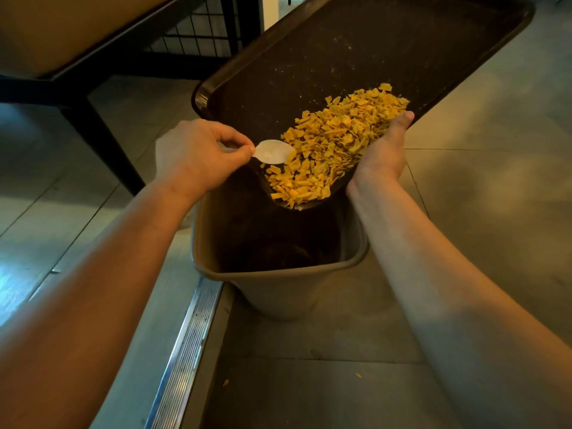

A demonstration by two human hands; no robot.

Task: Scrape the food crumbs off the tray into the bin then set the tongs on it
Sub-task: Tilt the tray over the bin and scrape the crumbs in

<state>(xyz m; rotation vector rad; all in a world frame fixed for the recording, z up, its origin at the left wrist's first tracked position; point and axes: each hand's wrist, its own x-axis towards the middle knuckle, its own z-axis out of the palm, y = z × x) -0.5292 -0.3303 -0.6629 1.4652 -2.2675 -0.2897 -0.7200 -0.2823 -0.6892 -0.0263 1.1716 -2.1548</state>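
My right hand grips the edge of the dark tray, tilted so its low corner hangs over the open bin. My left hand pinches a white spoon by its handle — bowl touching the yellow crumbs heaped at that low corner.

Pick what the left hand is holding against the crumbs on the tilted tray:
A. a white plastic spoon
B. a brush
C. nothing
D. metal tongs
A: the left hand pinches a white plastic spoon, its bowl against the crumbs on the tray.
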